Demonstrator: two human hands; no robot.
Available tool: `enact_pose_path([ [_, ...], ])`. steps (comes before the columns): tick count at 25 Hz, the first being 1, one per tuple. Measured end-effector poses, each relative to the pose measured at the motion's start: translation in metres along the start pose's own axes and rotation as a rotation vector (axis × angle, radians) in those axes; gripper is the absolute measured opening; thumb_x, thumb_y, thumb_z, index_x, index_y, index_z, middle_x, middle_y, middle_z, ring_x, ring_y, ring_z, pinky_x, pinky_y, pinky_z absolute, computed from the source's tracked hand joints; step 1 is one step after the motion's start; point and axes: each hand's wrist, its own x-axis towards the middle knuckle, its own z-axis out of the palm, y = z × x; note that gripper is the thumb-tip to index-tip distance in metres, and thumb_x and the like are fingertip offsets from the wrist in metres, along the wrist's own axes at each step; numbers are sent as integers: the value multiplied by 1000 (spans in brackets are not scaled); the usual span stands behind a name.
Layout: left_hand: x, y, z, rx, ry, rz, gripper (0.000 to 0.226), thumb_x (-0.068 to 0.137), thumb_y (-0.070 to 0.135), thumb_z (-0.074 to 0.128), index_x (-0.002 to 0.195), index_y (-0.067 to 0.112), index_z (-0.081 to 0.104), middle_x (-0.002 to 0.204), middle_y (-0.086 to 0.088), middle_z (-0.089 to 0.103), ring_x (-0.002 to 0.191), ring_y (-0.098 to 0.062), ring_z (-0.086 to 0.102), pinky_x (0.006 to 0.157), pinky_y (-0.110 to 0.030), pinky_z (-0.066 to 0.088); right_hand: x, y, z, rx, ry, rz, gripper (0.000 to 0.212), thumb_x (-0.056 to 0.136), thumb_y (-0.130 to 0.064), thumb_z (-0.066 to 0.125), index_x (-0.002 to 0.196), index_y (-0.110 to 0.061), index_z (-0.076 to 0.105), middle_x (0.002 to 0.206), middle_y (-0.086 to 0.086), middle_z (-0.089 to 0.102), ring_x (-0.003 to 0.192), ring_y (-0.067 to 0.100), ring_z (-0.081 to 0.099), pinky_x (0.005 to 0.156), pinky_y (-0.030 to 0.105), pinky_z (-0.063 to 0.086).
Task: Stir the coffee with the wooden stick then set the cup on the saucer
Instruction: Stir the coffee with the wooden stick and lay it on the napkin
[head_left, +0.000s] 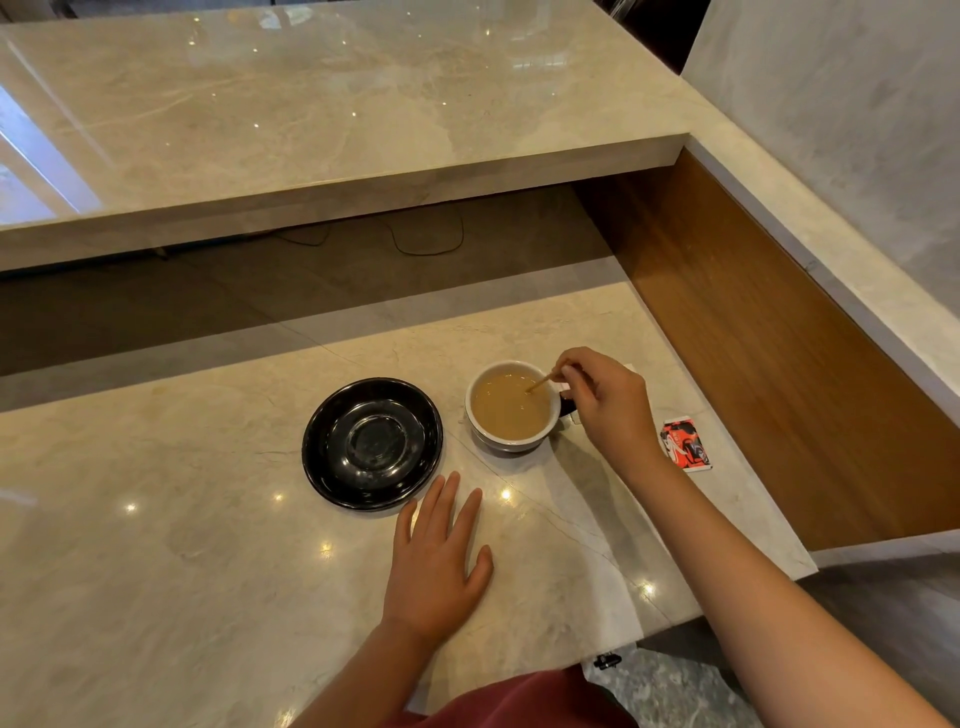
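Pinching the wooden stick (540, 383) in the coffee cup (511, 406), right hand (605, 402) | left hand (436, 558) flat, fingers apart, on counter (182, 519) near front edge | black saucer (372, 442) beside cup

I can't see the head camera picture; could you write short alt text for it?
A person's right hand dips a wooden stick into a white cup of milky coffee on a marble counter. An empty black saucer sits just left of the cup, and the left hand rests flat on the counter. A small red packet lies to the right.
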Motion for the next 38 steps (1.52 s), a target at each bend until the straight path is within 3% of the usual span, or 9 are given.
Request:
enact_pose_path([
  [3,0,0,1,4,0,0,58,88,45,37,141,22,34,152,-8,26,141,-18,7,111,-41,2,-12,8,-10,-38,-16,0,12,88,1,52,85,-6,61,79,11,68,72,25,63,64,37,53],
  [10,0,1,-1,11,2,-1,57,87,45,36,140,23,35,152,-8,27,140,-16,6,111,-40,0,-27,2,-4,329,22,319,16,90,3,50,83,-4,62,78,12,67,74,22,70,66,22,60],
  [14,0,2,-1,9,12,-1,58,87,45,35,140,23,35,152,-8,27,139,-14,4,111,-39,-1,-28,6,-16,410,72,378,16,90,3,47,83,-2,60,82,19,67,75,21,71,63,23,59],
  [18,0,2,-1,2,16,3,58,87,45,34,140,22,36,152,-8,27,140,-15,5,112,-41,3,-28,12,-32,480,136,408,16,91,2,47,82,-3,60,79,14,65,69,10,71,57,15,56],
  [22,0,1,0,5,9,-6,58,87,47,32,141,23,35,153,-8,26,140,-15,3,112,-44,7,-29,18,-52,536,182,419,25,92,1,47,76,-13,61,79,14,67,71,13,72,58,14,56],
  [28,0,0,1,5,-10,-7,58,87,47,34,141,24,34,153,-6,24,140,-15,4,112,-45,7,-33,23,-75,631,246,438,18,89,3,50,81,-8,63,81,11,70,73,14,72,60,15,56],
  [31,0,0,0,6,-12,-3,58,87,46,34,141,24,34,154,-6,23,140,-13,2,112,-44,6,-32,32,-90,520,296,379,14,86,3,57,85,-8,65,83,5,71,77,10,71,62,14,56],
  [35,0,1,0,3,-16,-6,59,87,47,33,142,24,33,154,-6,22,140,-13,2,112,-44,6,-30,45,-89,203,212,175,13,84,2,61,90,-8,67,88,3,70,82,9,69,72,16,57],
  [38,0,2,-1,3,-16,-7,59,87,47,32,142,23,34,154,-6,22,140,-15,3,112,-45,7,-30,55,-75,-58,133,-77,13,81,6,64,90,-1,69,87,11,73,80,24,70,74,34,59],
])
